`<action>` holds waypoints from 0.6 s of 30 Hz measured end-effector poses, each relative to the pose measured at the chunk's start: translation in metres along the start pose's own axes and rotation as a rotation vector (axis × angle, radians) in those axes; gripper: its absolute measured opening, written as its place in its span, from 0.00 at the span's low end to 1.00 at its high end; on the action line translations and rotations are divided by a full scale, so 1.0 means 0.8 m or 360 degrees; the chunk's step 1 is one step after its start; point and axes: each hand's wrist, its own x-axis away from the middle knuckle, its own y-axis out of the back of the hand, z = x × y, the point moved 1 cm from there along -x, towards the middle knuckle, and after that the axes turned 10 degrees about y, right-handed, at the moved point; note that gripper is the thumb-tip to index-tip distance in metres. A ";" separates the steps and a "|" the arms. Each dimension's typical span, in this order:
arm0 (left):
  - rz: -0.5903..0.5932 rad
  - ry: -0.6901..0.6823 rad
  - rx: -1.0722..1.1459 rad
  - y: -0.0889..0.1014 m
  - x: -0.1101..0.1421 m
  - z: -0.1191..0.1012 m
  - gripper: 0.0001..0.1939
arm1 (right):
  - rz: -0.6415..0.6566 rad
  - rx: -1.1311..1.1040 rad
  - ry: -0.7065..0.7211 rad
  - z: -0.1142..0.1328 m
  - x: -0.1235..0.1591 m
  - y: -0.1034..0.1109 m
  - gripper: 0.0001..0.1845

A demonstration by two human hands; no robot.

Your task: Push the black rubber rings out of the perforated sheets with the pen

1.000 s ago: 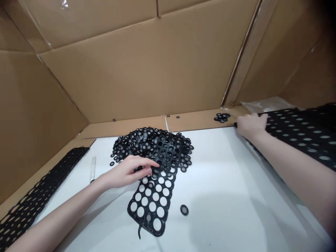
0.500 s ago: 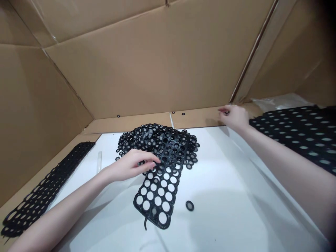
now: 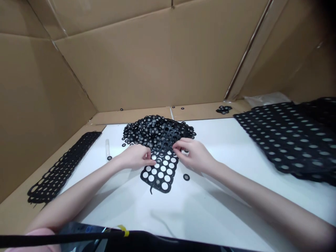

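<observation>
A black sheet with rows of round holes (image 3: 163,169) lies on the white table, its far part running under a heap of small black rings (image 3: 147,127). My left hand (image 3: 136,156) is at the sheet's left edge, fingers curled and thumb close to the forefinger. At the right edge, just in front of the heap, my right hand (image 3: 193,153) has thumb and forefinger pinched together. What either hand holds, if anything, is too small to make out. A loose ring (image 3: 186,177) lies right of the sheet. Some of the sheet's holes look filled with grey-centred discs.
Perforated black sheets are stacked at the left (image 3: 61,166) and in a larger pile at the right (image 3: 291,136). A clear tube (image 3: 107,148) lies left of the heap. A ring cluster (image 3: 224,110) sits on the back cardboard ledge. Cardboard walls (image 3: 147,66) enclose the table.
My right hand has come from the back right ledge to the sheet's right edge, uncovering the ring cluster there. My left hand's fingers have curled in. The camera view has shifted.
</observation>
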 end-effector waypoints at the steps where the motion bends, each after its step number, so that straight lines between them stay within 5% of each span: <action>1: 0.0037 -0.0001 0.0101 -0.005 0.000 0.001 0.15 | 0.0054 0.0025 0.0005 0.007 0.002 -0.004 0.09; 9: -0.0057 -0.0081 0.0776 -0.038 0.000 0.009 0.12 | 0.0020 -0.0167 -0.0057 0.005 0.011 -0.016 0.07; 14: 0.0060 -0.0171 0.1671 -0.041 -0.002 -0.002 0.18 | -0.0153 -0.0337 -0.0153 0.017 0.015 -0.006 0.20; 18: -0.0077 -0.0173 0.1959 -0.045 -0.009 -0.008 0.21 | -0.0494 -0.0537 -0.0291 0.027 0.016 0.008 0.22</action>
